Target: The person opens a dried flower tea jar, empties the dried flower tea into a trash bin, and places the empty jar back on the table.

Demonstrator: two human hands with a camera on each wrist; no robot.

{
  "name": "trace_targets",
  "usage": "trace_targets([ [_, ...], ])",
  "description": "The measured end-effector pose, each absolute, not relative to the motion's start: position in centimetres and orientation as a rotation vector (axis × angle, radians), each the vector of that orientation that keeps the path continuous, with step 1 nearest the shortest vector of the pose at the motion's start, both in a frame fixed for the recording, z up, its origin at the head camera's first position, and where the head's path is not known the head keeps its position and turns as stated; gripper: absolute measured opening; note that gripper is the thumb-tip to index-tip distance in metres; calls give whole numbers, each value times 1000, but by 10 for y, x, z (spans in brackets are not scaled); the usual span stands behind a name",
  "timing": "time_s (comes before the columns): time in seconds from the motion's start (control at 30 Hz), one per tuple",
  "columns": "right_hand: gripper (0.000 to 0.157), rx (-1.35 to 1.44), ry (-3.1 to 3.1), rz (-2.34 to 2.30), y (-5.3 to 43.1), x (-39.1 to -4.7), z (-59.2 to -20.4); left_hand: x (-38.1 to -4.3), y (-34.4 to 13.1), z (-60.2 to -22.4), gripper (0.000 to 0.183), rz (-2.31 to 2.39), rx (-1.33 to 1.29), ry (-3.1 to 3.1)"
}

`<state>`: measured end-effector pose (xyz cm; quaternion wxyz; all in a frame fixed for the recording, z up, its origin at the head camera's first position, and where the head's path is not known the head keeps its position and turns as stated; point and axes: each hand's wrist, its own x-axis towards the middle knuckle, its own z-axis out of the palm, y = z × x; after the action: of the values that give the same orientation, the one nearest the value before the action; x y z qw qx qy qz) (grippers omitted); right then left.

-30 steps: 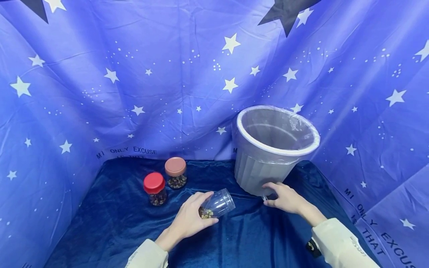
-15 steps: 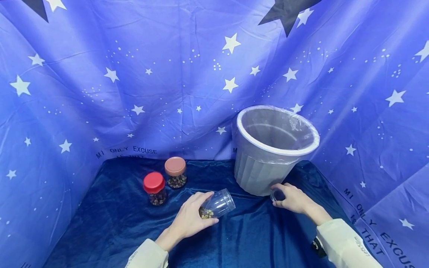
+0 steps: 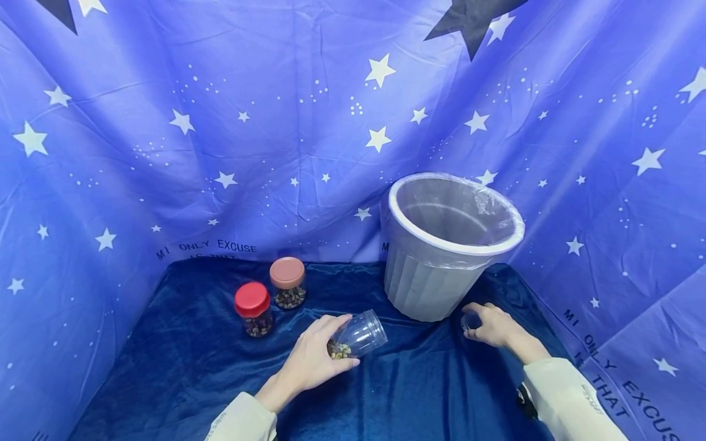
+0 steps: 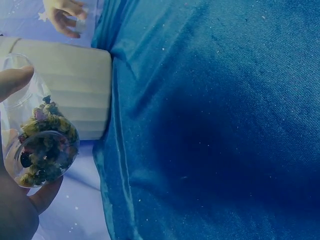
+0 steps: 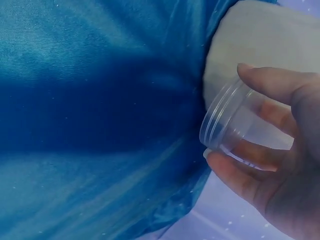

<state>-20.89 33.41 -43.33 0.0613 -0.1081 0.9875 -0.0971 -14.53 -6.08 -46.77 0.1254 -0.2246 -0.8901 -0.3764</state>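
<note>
My left hand (image 3: 314,355) grips a clear plastic jar (image 3: 361,334), tilted with its lidless mouth to the right. Dried yellowish flower buds (image 4: 47,132) with some darker, reddish bits lie in its bottom end. Off to the right, my right hand (image 3: 493,324) holds a second clear jar (image 5: 225,115) between thumb and fingers, by the foot of the bin. That jar has a threaded neck and no lid, and nothing shows inside it. In the head view it is mostly hidden behind the fingers.
A grey bin (image 3: 425,291) with a clear liner stands at the back right. At the left stand a red-lidded jar (image 3: 254,309) and a pink-lidded jar (image 3: 288,282), both with dark dried pieces inside. Blue velvet cloth (image 3: 182,367) covers the table; starry curtains (image 3: 309,122) surround it.
My right hand has moved right with its clear jar, from in front of the bin to beside its base. My left hand and its jar stay where they were.
</note>
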Motion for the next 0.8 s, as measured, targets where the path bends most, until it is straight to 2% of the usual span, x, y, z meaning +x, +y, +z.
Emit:
trace_targets([
  [0.43, 54, -224, 2948, -355, 345, -216, -455, -145, -59, -469, 75, -1091, -657, -2600],
  [0.8, 53, -281, 2938, -362, 340, -213, -470, -145, -61, -469, 75, -1093, -646, -2604],
])
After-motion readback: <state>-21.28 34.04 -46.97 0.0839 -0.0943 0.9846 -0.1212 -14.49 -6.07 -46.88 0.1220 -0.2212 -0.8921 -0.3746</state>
